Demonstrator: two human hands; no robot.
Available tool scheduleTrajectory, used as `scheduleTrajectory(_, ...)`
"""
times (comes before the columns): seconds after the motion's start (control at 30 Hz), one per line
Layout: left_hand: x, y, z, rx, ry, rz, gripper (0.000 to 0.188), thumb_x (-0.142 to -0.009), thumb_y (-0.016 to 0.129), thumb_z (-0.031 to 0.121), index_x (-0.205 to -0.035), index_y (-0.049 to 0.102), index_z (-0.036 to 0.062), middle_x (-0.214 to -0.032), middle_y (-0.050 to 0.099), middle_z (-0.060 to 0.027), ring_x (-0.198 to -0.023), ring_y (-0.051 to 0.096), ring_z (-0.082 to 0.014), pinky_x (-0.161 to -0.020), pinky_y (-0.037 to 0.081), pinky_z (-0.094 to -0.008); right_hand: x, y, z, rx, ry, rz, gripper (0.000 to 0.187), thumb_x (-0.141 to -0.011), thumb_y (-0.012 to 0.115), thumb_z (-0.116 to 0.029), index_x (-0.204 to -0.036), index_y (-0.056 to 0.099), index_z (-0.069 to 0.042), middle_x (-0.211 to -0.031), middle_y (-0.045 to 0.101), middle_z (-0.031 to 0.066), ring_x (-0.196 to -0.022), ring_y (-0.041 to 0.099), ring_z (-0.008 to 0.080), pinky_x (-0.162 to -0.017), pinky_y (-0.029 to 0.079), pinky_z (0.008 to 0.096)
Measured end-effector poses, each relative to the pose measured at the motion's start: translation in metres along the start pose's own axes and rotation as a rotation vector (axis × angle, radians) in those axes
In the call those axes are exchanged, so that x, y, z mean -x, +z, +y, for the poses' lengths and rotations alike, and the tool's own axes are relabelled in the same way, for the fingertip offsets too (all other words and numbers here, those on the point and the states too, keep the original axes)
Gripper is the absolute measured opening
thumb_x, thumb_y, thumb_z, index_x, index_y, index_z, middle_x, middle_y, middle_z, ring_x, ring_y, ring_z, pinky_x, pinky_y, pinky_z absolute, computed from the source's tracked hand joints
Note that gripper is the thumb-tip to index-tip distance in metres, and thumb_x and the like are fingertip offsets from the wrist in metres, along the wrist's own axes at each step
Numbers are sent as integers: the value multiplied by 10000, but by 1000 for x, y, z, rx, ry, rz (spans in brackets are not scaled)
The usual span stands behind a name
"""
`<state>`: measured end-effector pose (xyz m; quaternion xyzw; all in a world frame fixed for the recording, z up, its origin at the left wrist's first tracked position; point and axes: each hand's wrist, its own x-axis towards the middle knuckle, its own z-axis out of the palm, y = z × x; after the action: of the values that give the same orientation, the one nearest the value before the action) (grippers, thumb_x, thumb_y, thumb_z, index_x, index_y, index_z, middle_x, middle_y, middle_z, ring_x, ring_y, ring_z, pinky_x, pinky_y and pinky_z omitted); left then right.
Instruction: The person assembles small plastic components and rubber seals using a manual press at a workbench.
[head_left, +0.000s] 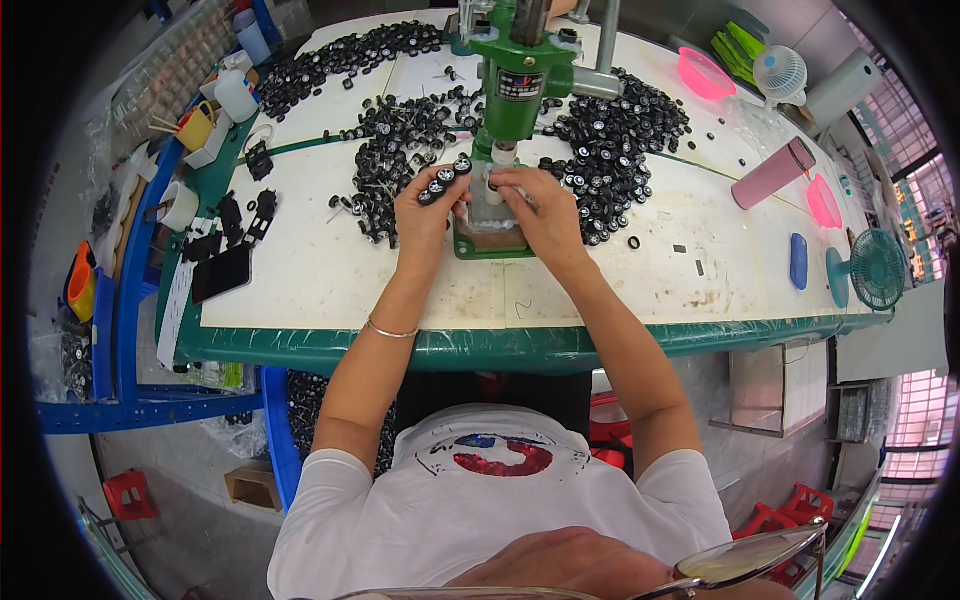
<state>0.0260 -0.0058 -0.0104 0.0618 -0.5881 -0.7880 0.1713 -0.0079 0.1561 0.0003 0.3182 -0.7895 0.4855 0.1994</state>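
My left hand point(426, 218) is closed around several small black wheels point(445, 176) with silver hubs, lined up along its fingers. It is just left of the green bench press point(514, 100). My right hand point(545, 212) reaches in from the other side, its fingertips pinched on a small dark piece at the top of a white post point(494, 196). That piece looks like a wheel, but the fingers partly cover it. Right above it is the press's ram point(503, 153). The post stands on the green press base point(488, 243).
Heaps of loose black wheels point(615, 150) surround the press on the white tabletop point(330, 285). A phone point(222, 274) and black plastic parts point(262, 215) lie at the left. Right are a pink tumbler point(770, 175), a blue case point(798, 262) and a green fan point(877, 270).
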Motion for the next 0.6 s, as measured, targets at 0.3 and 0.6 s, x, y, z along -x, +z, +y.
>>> scheduleTrajectory(0.3,-2,13,21,-132,-60,-97,128,-803,740,111,-902,695,43,-689,623,16,-589,499,-28,-508,345,-185,-21,-20,-2,-221,402,-163,350,-818,663,-94,-1157,597,-34,-1098,649,106,-1005,620,212,-876,475,318)
scheduleTrajectory(0.6,-14,23,4,-51,19,-165,181,-766,759,85,-935,716,35,-771,644,32,-675,527,-34,-623,420,-193,-64,-97,2,-508,469,214,265,-914,590,-140,-1140,622,-4,-1043,661,72,-882,629,137,-780,504,255)
